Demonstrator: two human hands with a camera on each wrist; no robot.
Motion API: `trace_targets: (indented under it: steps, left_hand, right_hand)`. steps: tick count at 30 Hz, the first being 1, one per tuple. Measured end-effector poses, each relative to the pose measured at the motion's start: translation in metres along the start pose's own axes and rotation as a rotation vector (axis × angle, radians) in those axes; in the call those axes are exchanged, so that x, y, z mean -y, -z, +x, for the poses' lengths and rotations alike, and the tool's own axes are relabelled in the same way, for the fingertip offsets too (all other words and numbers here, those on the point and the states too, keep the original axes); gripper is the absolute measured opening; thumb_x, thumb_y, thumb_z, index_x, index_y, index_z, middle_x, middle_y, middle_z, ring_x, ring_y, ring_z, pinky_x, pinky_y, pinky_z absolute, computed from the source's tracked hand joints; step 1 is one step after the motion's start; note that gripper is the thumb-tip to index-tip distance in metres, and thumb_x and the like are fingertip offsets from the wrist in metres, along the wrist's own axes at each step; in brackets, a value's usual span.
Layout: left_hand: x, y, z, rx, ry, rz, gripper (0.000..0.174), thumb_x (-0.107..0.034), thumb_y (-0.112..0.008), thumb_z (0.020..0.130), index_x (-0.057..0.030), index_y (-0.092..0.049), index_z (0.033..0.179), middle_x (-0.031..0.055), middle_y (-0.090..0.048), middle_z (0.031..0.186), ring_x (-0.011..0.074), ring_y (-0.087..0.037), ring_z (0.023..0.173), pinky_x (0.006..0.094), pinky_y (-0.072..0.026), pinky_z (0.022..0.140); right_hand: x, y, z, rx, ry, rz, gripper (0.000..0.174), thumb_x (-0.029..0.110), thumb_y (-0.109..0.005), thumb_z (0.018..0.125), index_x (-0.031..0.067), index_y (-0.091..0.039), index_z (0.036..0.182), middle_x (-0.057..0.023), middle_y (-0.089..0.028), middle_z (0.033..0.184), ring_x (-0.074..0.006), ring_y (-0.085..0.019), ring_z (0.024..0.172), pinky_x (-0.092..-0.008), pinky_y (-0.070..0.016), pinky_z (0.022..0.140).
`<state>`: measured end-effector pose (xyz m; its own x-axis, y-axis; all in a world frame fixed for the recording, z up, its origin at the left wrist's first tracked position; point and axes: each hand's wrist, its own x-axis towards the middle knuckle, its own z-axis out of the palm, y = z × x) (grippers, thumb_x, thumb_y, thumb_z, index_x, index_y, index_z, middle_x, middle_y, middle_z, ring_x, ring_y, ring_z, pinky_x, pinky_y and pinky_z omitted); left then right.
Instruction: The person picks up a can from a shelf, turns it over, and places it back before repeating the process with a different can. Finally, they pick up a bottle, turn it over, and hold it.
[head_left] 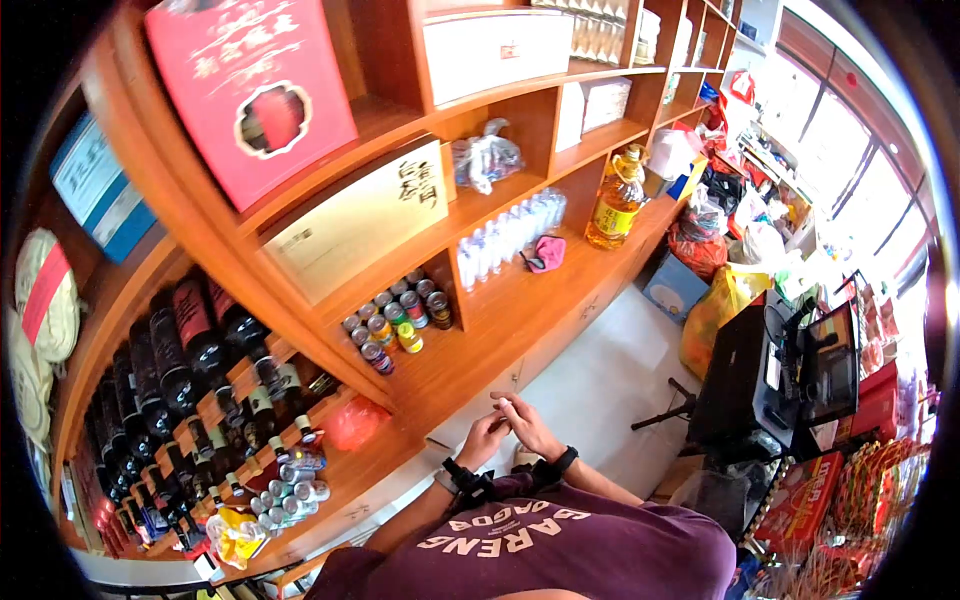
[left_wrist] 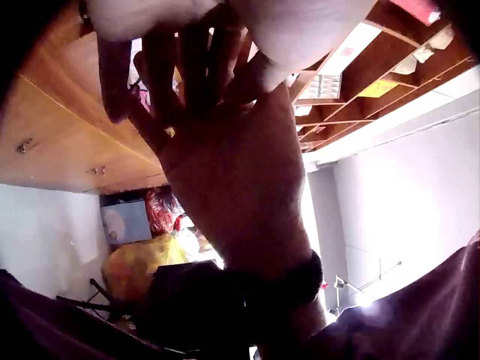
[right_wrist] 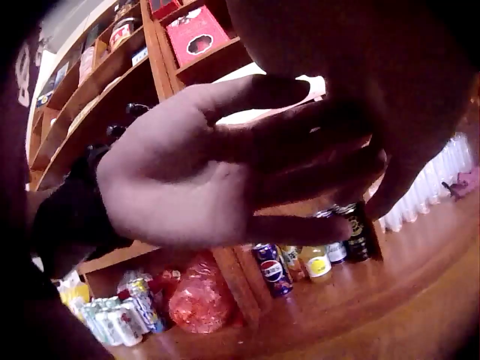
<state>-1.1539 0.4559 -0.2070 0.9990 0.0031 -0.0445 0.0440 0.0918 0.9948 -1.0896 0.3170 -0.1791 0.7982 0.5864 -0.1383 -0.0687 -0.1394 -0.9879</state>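
Observation:
In the head view my left hand (head_left: 484,440) and right hand (head_left: 532,426) meet in front of my body, fingers touching or overlapping. The right wrist view shows the left hand (right_wrist: 180,165) with fairly straight fingers reaching toward the dark right hand (right_wrist: 360,60). Seen from the left wrist, the right hand (left_wrist: 232,172) has its fingers extended up to the pale left hand (left_wrist: 300,30). No object shows between the palms. The fingertips partly hide each other.
Before me is a wooden shelf unit (head_left: 520,335) with drink cans (head_left: 383,325), plastic bottles (head_left: 510,240), a pink mask (head_left: 546,254) and a large oil bottle (head_left: 615,200). A red plastic bag (head_left: 357,424) lies at lower left. A monitor (head_left: 832,360) stands on the right.

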Motion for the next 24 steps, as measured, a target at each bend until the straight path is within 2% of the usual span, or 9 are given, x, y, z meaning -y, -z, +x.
trace_targets:
  steps: [5,9,12,14,15,16,17,18,24]
  left_hand:
    - [-0.012,-0.045,0.052,0.045,0.018,0.113,0.019,-0.007,-0.061,0.096,0.0039,-0.066,0.111,0.0062,-0.071,0.1,0.0116,-0.064,0.093,0.028,-0.0506,0.083]
    - [0.013,-0.082,0.085,0.046,0.039,0.021,0.018,-0.005,-0.062,0.095,0.0049,-0.067,0.109,0.0054,-0.071,0.1,0.0104,-0.063,0.093,0.0276,-0.0509,0.083]
    - [0.023,-0.1,0.108,0.065,0.123,-0.042,0.017,-0.005,-0.062,0.096,0.005,-0.068,0.108,0.0052,-0.071,0.099,0.0104,-0.064,0.092,0.0274,-0.0511,0.082]
    - [0.021,-0.113,0.119,0.071,0.101,-0.087,0.016,-0.005,-0.061,0.096,0.0051,-0.069,0.106,0.0048,-0.072,0.097,0.0106,-0.064,0.091,0.0276,-0.0518,0.081]
    - [0.022,-0.117,0.124,0.085,0.087,-0.111,0.016,-0.005,-0.061,0.097,0.0052,-0.07,0.106,0.0049,-0.072,0.098,0.0108,-0.064,0.091,0.028,-0.0523,0.08]
    - [0.029,-0.118,0.13,0.098,0.072,-0.132,0.017,-0.005,-0.06,0.097,0.0053,-0.07,0.105,0.0049,-0.072,0.098,0.0109,-0.065,0.091,0.0284,-0.0527,0.08]
    - [0.051,-0.117,0.143,0.153,0.047,-0.083,0.016,-0.003,-0.059,0.097,0.0057,-0.072,0.102,0.006,-0.073,0.098,0.0116,-0.066,0.092,0.0288,-0.0535,0.079]
    - [0.043,-0.122,0.149,0.184,0.167,-0.111,0.016,-0.003,-0.059,0.097,0.0056,-0.072,0.102,0.0064,-0.073,0.098,0.0121,-0.066,0.093,0.029,-0.0538,0.08]
    - [0.026,-0.157,0.193,0.478,0.011,0.067,0.02,0.002,-0.058,0.092,0.0037,-0.072,0.106,0.0062,-0.074,0.106,0.0131,-0.067,0.098,0.0309,-0.0536,0.087]
  right_hand:
    - [0.012,0.068,0.0,-0.124,0.22,-0.3,0.039,0.03,-0.045,0.108,-0.0012,-0.059,0.127,-0.0185,-0.064,0.122,-0.0287,-0.062,0.114,-0.0366,-0.0482,0.098]
    - [0.004,0.114,-0.001,-0.14,0.225,-0.321,0.037,0.028,-0.046,0.107,-0.0013,-0.06,0.125,-0.0198,-0.063,0.123,-0.0313,-0.062,0.113,-0.0369,-0.0487,0.097]
    - [0.006,0.138,-0.004,-0.187,0.213,-0.285,0.035,0.028,-0.047,0.107,-0.0012,-0.06,0.123,-0.0191,-0.064,0.122,-0.0308,-0.064,0.11,-0.0373,-0.0499,0.096]
    - [0.011,0.147,-0.009,-0.2,0.109,-0.129,0.033,0.027,-0.049,0.107,-0.0012,-0.061,0.121,-0.0173,-0.064,0.119,-0.0276,-0.066,0.106,-0.0364,-0.053,0.09]
    - [0.008,0.152,-0.009,-0.254,0.224,-0.275,0.031,0.025,-0.053,0.106,-0.0016,-0.061,0.119,-0.0147,-0.065,0.116,-0.0231,-0.068,0.101,-0.0338,-0.0551,0.086]
    - [0.002,0.155,-0.01,-0.267,0.226,-0.27,0.031,0.025,-0.053,0.106,-0.0016,-0.061,0.119,-0.0147,-0.065,0.116,-0.0231,-0.068,0.101,-0.0338,-0.0551,0.086]
    - [-0.004,0.157,-0.011,-0.276,0.171,-0.201,0.03,0.024,-0.053,0.106,-0.0017,-0.061,0.118,-0.0138,-0.065,0.115,-0.0219,-0.068,0.099,-0.0334,-0.0553,0.085]
    - [-0.011,0.16,-0.012,-0.286,0.117,-0.133,0.028,0.023,-0.054,0.105,-0.0018,-0.061,0.118,-0.0129,-0.065,0.113,-0.0207,-0.069,0.097,-0.0329,-0.0556,0.084]
    - [-0.022,0.2,-0.019,-0.51,0.11,-0.134,0.028,0.023,-0.061,0.102,-0.0005,-0.062,0.117,-0.0118,-0.069,0.102,-0.0189,-0.068,0.091,-0.0309,-0.054,0.081]
